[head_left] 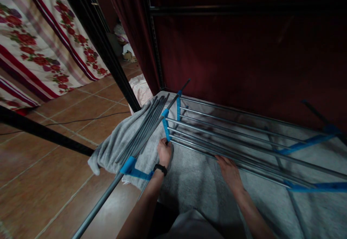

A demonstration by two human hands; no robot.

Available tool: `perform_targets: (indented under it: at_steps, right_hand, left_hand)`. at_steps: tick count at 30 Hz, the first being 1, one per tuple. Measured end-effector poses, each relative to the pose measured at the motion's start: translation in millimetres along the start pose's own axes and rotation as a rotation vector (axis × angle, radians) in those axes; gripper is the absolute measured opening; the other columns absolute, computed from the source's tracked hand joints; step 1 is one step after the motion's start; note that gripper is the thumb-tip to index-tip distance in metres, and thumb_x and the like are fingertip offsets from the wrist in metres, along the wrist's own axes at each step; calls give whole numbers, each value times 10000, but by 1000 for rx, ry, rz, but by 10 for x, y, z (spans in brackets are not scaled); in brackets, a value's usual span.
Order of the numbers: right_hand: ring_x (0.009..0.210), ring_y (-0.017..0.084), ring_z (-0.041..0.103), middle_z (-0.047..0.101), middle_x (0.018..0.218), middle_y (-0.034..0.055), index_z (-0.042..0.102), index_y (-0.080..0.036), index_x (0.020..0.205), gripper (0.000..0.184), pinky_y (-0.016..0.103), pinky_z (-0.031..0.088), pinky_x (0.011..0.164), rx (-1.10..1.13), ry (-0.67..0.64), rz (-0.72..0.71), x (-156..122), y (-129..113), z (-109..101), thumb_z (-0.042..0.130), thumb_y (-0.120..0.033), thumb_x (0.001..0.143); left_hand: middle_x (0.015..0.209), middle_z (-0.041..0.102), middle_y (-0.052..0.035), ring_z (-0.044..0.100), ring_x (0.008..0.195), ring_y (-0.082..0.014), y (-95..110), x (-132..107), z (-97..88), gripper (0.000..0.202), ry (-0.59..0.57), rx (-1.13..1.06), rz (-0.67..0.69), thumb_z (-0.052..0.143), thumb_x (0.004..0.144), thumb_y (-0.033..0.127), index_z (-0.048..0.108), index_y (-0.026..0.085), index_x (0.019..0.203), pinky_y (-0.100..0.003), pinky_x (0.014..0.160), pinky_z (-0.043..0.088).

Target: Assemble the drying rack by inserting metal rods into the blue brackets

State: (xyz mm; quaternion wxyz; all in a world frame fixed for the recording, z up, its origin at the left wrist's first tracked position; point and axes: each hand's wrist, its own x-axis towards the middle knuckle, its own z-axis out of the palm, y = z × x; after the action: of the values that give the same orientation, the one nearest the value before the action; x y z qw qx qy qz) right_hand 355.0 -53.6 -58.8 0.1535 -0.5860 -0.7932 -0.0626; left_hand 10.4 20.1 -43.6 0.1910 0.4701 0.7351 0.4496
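Note:
A folding metal drying rack (233, 130) with grey rods and blue plastic joints lies flat on a grey towel-like cloth (189, 174). My left hand (164, 151), with a black band on its wrist, is closed round the end of a rod at a blue joint (166, 125). My right hand (230, 170) rests on the nearest rods with its fingers curled over them. A folded wing of grey rods (148, 123) lies to the left, ending in another blue joint (128, 165).
Brown floor tiles (54, 152) stretch to the left, crossed by a thin black cable (81, 119). A black frame post (108, 51) stands beside a flowered curtain (35, 40). Dark red fabric (244, 58) closes off the back.

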Motion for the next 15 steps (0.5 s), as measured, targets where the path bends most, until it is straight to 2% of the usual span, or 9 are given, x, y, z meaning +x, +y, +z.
perform_targets:
  at_steps: [5, 11, 15]
  right_hand:
    - [1123, 204, 717, 743, 1298, 75, 725, -286, 1303, 404, 341, 573, 991, -2, -9, -15, -4, 1, -2, 465, -161, 1020]
    - [1133, 225, 706, 743, 1298, 73, 717, -271, 1314, 410, 362, 556, 993, -4, -20, 4, 0, -14, -32, 447, -166, 1025]
    - [1103, 241, 713, 749, 1280, 77, 730, -311, 1295, 415, 364, 549, 970, 26, -4, -13, 10, -14, -61, 430, -194, 1032]
  left_hand:
    - [895, 742, -97, 706, 965, -283, 14, -5, -7, 133, -8, 16, 9, 611, 789, 133, 702, 200, 860, -419, 906, 567]
    - [991, 746, -119, 704, 1011, -281, 1, -5, -14, 121, -6, 34, 35, 619, 801, 145, 701, 188, 880, -429, 970, 554]
    - [1038, 741, -138, 703, 1023, -282, -15, -8, -6, 123, -4, 42, 53, 605, 814, 142, 700, 179, 885, -438, 1002, 544]
